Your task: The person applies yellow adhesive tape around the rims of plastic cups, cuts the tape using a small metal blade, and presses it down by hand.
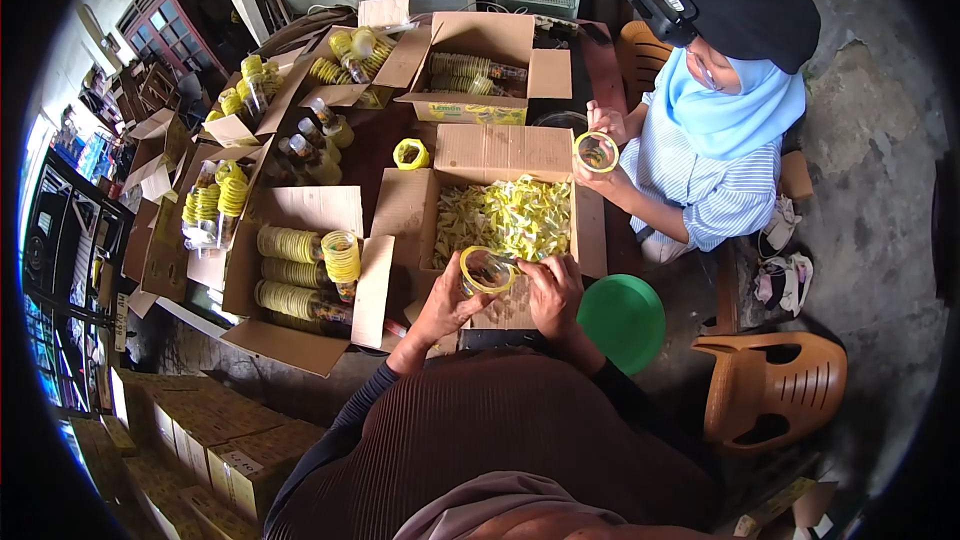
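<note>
My left hand point(450, 299) is wrapped round a clear plastic cup point(487, 270) with a yellow rim, tilted so its mouth faces me. Beside the cup's right edge, my right hand point(553, 293) has its fingers pinched together; whatever they hold is too small to make out. Just beyond both hands, an open cardboard box point(505, 153) is filled with small yellow-and-clear wrapped pieces point(510, 218). To the left, another open carton point(300, 208) contains stacks of yellow-rimmed cups point(290, 272), with one stack point(342, 258) standing upright near its right flap.
Across the table, a co-worker point(710, 140) holds a similar cup point(596, 151). A yellow ring-shaped stack point(411, 153) stands behind the left carton. Another carton of cups point(470, 110) is at the back. A green round stool point(621, 323) and an orange chair point(775, 390) stand at right.
</note>
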Demonstrator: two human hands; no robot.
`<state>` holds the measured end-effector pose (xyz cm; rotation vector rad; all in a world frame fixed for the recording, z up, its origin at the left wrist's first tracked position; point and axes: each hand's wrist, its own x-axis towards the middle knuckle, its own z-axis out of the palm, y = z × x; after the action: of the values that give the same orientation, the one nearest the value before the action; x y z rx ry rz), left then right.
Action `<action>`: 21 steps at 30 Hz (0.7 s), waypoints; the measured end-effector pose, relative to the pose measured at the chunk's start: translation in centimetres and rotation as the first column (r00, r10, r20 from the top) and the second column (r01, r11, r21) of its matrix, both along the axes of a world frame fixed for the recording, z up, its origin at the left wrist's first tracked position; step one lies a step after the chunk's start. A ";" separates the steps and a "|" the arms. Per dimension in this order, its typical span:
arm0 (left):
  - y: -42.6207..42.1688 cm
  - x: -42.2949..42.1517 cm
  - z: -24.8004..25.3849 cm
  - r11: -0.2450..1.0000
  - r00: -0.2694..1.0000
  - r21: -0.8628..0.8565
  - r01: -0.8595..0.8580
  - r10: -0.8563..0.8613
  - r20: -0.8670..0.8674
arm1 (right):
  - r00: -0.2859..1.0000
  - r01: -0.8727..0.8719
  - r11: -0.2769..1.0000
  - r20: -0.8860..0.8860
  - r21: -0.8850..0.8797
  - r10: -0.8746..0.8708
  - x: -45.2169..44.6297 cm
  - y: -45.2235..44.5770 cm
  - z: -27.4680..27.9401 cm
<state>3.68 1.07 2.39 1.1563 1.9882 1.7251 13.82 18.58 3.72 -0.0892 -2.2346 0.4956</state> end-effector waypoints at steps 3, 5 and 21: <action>0.1 0.0 0.2 1.000 0.998 0.029 -0.004 0.002 0.069 | 1.000 -0.018 0.975 -0.005 -0.220 0.017 0.2 -0.2 -0.1; -0.1 -0.3 0.3 0.999 0.994 0.018 -0.027 0.025 0.103 | 0.999 -0.045 0.975 -0.039 -0.217 0.037 0.7 -0.4 0.7; 0.1 1.1 -0.2 0.977 0.907 0.137 0.164 -0.204 0.368 | 0.999 -0.049 0.926 -0.036 -0.376 0.038 -0.2 -0.6 -1.0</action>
<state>4.74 1.20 2.16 0.9170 1.5268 1.8072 13.59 18.00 2.71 -0.2305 -2.0907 0.9417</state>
